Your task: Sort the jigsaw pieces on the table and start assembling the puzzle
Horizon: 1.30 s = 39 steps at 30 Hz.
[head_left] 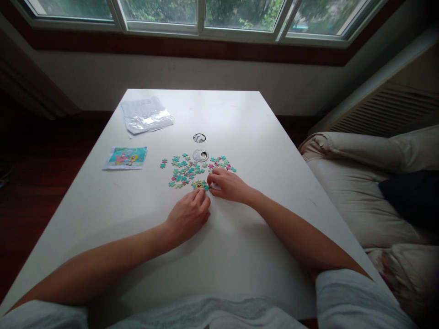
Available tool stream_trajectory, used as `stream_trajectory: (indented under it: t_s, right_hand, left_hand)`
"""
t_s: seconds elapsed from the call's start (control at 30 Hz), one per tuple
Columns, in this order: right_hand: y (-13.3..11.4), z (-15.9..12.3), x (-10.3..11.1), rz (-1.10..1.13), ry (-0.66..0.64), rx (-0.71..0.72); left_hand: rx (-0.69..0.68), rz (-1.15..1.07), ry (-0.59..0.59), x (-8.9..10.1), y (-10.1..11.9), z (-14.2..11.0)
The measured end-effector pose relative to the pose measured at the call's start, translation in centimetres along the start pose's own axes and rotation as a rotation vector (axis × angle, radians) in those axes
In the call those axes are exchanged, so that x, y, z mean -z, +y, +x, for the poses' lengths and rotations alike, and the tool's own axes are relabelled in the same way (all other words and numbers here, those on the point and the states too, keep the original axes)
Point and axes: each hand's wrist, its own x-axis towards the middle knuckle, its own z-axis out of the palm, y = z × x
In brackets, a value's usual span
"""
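Several small teal, pink and yellow jigsaw pieces [187, 170] lie scattered on the white table [240, 237]. A small joined cluster of pieces [200, 185] sits at their near edge. My left hand [188, 214] rests on the table with curled fingers, fingertips touching that cluster. My right hand [228, 185] lies beside it, fingers pinched at the cluster's right side. Whether either hand holds a piece is hidden.
A cartoon picture card [126, 157] lies at the left. A clear plastic bag with paper [147, 115] lies farther back. Two round grey lids [200, 154] sit behind the pieces. A cushioned sofa [370, 192] stands right of the table, under windows.
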Motion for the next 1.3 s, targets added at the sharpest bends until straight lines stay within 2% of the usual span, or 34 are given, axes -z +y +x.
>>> stream_trajectory:
  t_s: [0.23, 0.63, 1.3]
  right_hand:
    - [0.3, 0.0, 0.2, 0.029, -0.009, 0.034]
    - [0.0, 0.0, 1.0, 0.091, -0.071, 0.018]
    - [1.8, 0.6, -0.2, 0.196, -0.003, 0.056]
  left_hand:
    - [0.002, 0.012, -0.001, -0.5, 0.5, -0.3]
    - [0.015, 0.058, -0.026, 0.0, 1.3, -0.6]
    - [-0.021, 0.059, -0.062, 0.0, 1.7, -0.8]
